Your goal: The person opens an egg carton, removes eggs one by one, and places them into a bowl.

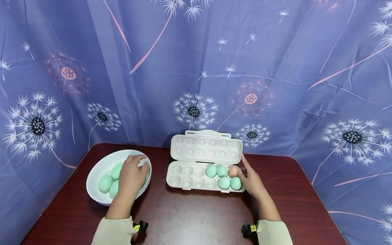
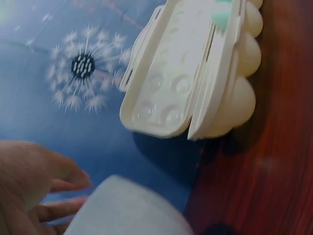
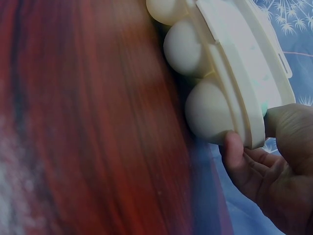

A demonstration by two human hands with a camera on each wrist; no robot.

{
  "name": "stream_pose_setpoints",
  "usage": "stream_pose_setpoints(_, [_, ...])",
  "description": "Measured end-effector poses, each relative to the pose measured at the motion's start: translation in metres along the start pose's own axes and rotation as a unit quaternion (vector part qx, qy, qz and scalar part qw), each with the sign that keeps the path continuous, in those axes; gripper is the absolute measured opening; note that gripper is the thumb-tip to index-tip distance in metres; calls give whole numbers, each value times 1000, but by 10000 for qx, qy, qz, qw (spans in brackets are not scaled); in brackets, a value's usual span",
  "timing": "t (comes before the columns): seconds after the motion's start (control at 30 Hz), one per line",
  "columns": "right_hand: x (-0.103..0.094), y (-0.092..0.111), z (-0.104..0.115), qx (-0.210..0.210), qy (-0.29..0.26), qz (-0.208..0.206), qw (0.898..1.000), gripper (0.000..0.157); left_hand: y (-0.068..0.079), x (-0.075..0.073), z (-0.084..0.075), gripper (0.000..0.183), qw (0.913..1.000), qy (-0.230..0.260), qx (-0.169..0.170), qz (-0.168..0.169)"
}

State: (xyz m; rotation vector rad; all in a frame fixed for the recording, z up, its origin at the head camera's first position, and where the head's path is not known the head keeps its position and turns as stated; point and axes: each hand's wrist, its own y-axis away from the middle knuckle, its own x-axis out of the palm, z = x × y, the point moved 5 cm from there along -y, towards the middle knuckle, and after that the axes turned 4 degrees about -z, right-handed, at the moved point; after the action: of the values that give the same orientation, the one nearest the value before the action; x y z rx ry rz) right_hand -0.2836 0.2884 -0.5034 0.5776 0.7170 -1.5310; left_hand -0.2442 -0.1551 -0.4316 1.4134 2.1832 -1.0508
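Observation:
A white egg carton [image 1: 176,186] lies with its lid [image 1: 206,149] raised at the back. In its right half sit several mint-green eggs [image 1: 224,183] and one brown egg [image 1: 233,171] in the back row. My right hand [image 1: 253,182] grips the carton's right end, fingers at the rim in the right wrist view. To the left, a white bowl [image 1: 94,190] holds several green eggs [image 1: 105,183]. My left hand [image 1: 131,175] reaches over the bowl's right side, fingers loosely bent, and hides part of what lies there. In the left wrist view its fingers appear beyond the bowl's rim.
Both the bowl and the carton stand on a dark red wooden table [image 1: 183,217]. Behind and beside it hangs a blue curtain [image 1: 159,112] with dandelion prints, close to the carton's lid. Small black devices [image 1: 141,227] are strapped to both wrists.

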Motion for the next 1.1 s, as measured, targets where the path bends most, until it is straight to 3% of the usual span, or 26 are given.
stream_pose_setpoints(0.07, [-1,0,0,-6,9,-18,10000,80,1,3,-12,27,9991,170,300,-265])
stream_pose_setpoints(0.17, [-1,1,0,-15,6,-31,10000,80,5,11,-29,25,9967,237,696,-355])
stream_pose_setpoints(0.47, [0,0,1,-35,-149,-41,9999,80,21,46,-68,25,9892,257,1433,186])
stream_pose_setpoints(0.73, [0,1,0,-110,-194,-102,9997,80,32,78,-84,28,9852,33,1586,647])
stream_pose_setpoints(1.1, [0,1,-1,-115,-223,-126,9996,81,39,103,-106,33,9774,189,1880,945])
